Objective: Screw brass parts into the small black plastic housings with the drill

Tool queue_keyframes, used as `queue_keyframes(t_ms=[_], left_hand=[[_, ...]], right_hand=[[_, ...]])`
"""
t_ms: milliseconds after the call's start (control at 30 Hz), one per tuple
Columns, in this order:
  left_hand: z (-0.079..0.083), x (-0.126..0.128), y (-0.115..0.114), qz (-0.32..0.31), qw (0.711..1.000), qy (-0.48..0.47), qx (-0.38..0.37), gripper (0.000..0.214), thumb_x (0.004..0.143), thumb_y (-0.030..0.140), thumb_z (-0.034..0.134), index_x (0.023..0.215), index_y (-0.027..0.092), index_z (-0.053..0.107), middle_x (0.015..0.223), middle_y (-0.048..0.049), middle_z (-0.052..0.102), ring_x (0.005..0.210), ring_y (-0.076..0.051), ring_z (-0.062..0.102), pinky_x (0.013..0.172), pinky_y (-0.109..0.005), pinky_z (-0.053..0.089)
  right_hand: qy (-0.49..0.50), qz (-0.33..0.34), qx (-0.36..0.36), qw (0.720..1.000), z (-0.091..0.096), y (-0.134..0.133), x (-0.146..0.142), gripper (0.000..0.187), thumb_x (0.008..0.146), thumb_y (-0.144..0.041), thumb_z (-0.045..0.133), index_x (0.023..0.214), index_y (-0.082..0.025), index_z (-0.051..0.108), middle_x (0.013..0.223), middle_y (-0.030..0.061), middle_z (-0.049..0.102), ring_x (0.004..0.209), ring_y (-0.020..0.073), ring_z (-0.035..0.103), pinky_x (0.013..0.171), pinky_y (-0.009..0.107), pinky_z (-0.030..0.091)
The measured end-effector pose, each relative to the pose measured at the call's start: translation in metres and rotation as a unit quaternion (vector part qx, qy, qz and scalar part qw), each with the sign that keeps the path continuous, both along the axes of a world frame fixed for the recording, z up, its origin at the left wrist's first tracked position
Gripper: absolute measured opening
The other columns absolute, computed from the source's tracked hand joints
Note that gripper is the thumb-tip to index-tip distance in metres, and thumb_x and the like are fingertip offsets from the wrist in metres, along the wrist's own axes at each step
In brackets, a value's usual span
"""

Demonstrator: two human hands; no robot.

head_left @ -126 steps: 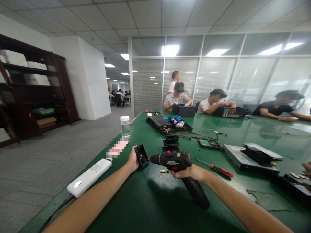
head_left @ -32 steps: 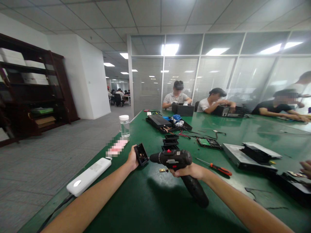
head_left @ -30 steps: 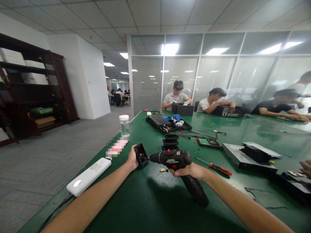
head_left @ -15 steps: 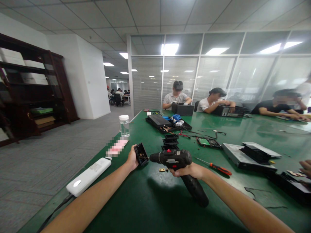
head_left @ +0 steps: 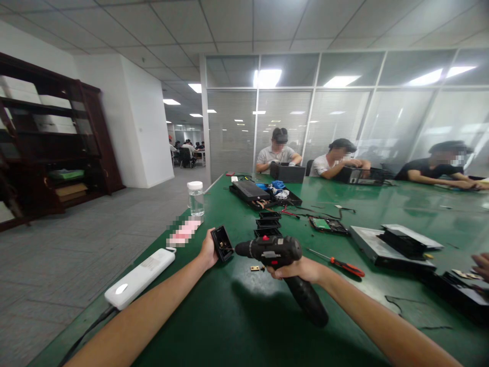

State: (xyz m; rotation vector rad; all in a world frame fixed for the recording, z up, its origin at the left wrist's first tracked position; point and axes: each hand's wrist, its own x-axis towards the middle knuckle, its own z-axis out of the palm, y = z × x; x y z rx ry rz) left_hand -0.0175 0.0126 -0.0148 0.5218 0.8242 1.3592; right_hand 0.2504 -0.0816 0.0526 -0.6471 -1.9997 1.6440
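My left hand (head_left: pixel 208 251) is closed round a small black open casing (head_left: pixel 222 243), held upright on its edge above the green table (head_left: pixel 237 326). My right hand (head_left: pixel 301 269) grips a black cordless power screwdriver (head_left: pixel 280 255) lying sideways, its bit pointing left into the casing. A small brass part (head_left: pixel 255 268) lies on the table under the tool. Several more black casings (head_left: pixel 268 224) are stacked just behind it.
A white power bank (head_left: pixel 139 278) with a cable lies at the left edge, beside a clear jar (head_left: pixel 196 199). A red-handled screwdriver (head_left: pixel 342 265) and dismantled black units (head_left: pixel 393 244) lie to the right. Other people sit working at the far side; another person's hand (head_left: pixel 482 265) shows at right.
My hands, the casing and the power screwdriver have stayed almost still. A person standing behind the far glass has left the view.
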Motion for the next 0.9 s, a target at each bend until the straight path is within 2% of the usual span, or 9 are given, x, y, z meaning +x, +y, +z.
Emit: queue_keyframes(t_ms=[900], left_hand=[[0.0048,0.0011,-0.0039,0.005,1.0,0.007,-0.002,0.03,0.066,0.046,0.049,0.069,0.016,0.053,0.057,-0.0025,0.055,0.052,-0.018,0.055,0.055,-0.034,0.046]], right_hand=[[-0.009,-0.014,-0.011,1.0,-0.0012,0.0018,0.0008,0.03,0.065,-0.026,0.065,0.089,-0.009,0.056,0.079,0.005,0.051,0.071,0.0126,0.047,0.066,0.025,0.039]])
